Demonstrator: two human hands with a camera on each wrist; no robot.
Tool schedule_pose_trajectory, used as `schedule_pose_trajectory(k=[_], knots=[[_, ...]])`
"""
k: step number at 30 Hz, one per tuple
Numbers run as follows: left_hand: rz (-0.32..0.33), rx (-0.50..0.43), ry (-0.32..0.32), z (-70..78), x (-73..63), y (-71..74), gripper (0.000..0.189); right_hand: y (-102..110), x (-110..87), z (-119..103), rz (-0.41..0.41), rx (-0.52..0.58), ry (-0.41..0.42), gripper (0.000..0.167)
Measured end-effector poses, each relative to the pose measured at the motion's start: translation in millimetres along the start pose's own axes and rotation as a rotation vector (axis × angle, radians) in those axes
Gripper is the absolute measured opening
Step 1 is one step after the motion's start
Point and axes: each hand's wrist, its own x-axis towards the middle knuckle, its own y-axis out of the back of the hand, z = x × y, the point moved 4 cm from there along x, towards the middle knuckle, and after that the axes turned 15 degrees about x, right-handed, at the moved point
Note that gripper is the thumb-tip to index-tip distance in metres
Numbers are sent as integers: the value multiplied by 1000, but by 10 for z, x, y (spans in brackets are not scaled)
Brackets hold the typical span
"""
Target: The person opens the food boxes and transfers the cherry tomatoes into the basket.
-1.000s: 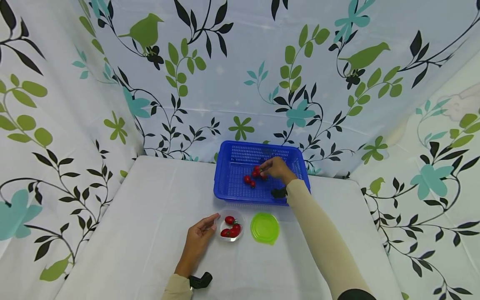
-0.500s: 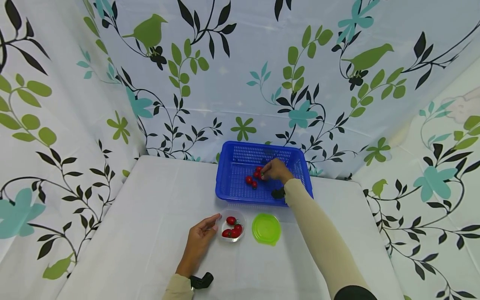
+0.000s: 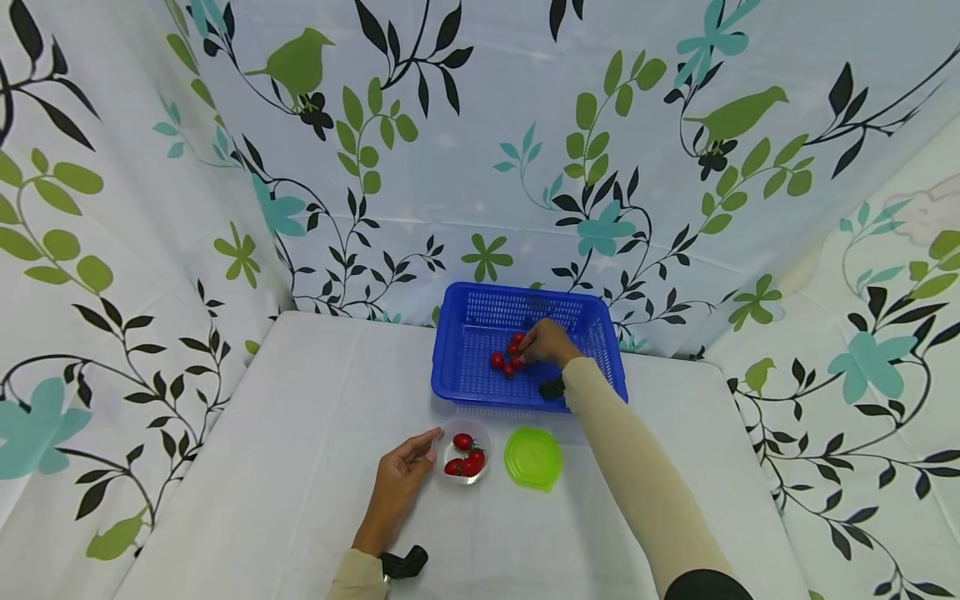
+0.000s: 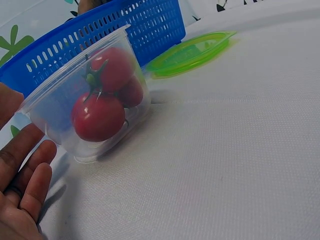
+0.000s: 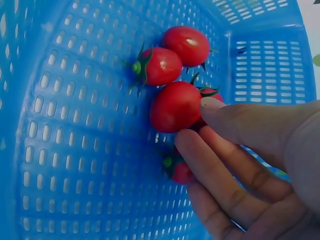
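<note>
My left hand (image 3: 401,471) rests against the left side of a clear plastic container (image 4: 65,130), its fingers fairly straight and touching near the rim. Several red cherry tomatoes (image 4: 98,117) with green stems lie inside the container. Over the blue basket (image 3: 457,379), my right hand (image 3: 551,343) reaches down. In the right wrist view, its thumb and fingertips pinch a cherry tomato (image 5: 175,107). Other cherry tomatoes (image 5: 186,46) lie close around it on the basket floor, some partly hidden behind the fingers.
A green lid (image 3: 533,458) lies on the white-covered table (image 3: 300,433), right of the container and in front of the basket. Curtains (image 3: 450,150) with leaf and bird prints hang behind and on both sides. The basket's back edge stands near the rear curtain.
Inside the basket, my right hand has shifted slightly toward the front, and the tomato at its fingertips now sits nearer the front tomatoes. My left hand stays at the container.
</note>
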Motion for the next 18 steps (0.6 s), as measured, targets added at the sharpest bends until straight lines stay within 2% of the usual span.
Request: schedule_pose_trajectory(k=[6,13,18], knots=[[4,13,-9,0,-3,-6,37,27,-87,-54,47,26,45,21],[6,18,-8,-20,6,0,37,102,-313,-270,138,45,226,21],[4,23,-14,-15,1,-11,37,111,-561,-424,169,89,301,24]])
